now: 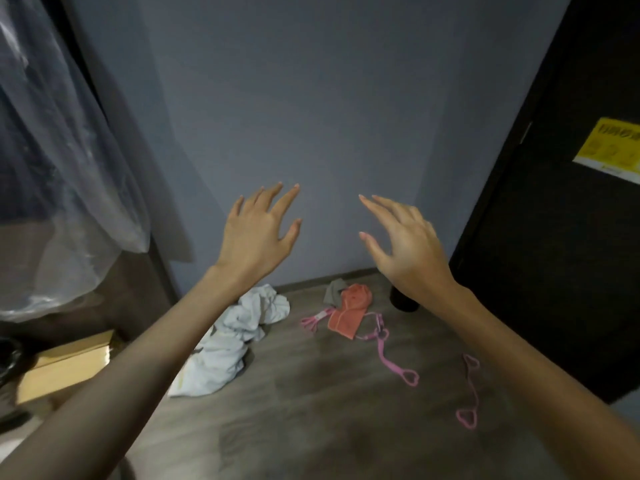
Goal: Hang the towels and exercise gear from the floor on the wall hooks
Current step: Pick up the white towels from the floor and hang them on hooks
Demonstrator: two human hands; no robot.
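Note:
My left hand (259, 233) and my right hand (403, 247) are raised in front of the grey wall, fingers spread, holding nothing. Below them on the wooden floor lies a crumpled white towel (228, 344). To its right an orange cloth (349, 311) lies against a small grey cloth (334, 292). A pink resistance band (384, 344) with loop handles trails from under the orange cloth. A second pink band (470, 389) lies further right. No wall hooks are in view.
A clear plastic garment cover (65, 161) hangs at the left. A cardboard box (65, 365) sits on the floor below it. A black door (561, 216) with a yellow sticker (609, 148) stands at the right, and a dark round object (403, 303) rests at its foot.

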